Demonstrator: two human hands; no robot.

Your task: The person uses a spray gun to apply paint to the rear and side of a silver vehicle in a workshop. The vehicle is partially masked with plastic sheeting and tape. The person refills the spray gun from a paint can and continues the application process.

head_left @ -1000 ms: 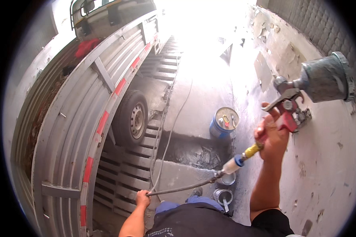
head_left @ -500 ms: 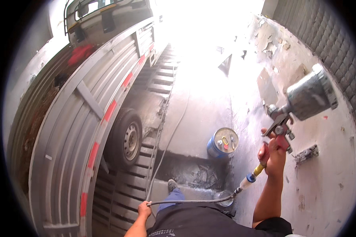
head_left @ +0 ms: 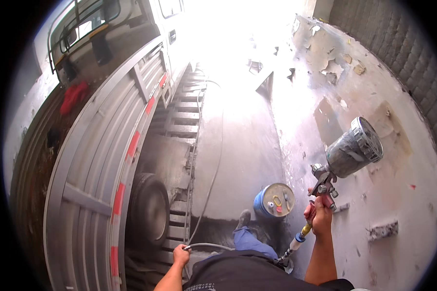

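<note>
My right hand [head_left: 321, 217] is closed around the red handle of a spray gun [head_left: 327, 188], held up at the right in front of the wall. A large metal paint cup [head_left: 353, 149], smeared with grey, sits tilted on top of the gun. From the handle's lower end a yellow fitting and a clear and blue inline filter [head_left: 296, 241] lead into the air hose. At lower left, my left hand [head_left: 181, 255] is closed on the grey air hose [head_left: 206, 245], which crosses in front of my body and also runs forward over the floor.
A truck with a silver slatted cargo side [head_left: 94, 160] and red-white reflective strip stands left, its wheel [head_left: 153, 211] over slotted floor grating [head_left: 183, 116]. A blue drum [head_left: 273, 201] with small items on its lid stands ahead. Along the right runs a peeling wall [head_left: 344, 97].
I have stepped forward along the truck, and the drum is now nearer my foot. The spray gun has come lower, its cup tipped more upward. Both hands keep their hold.
</note>
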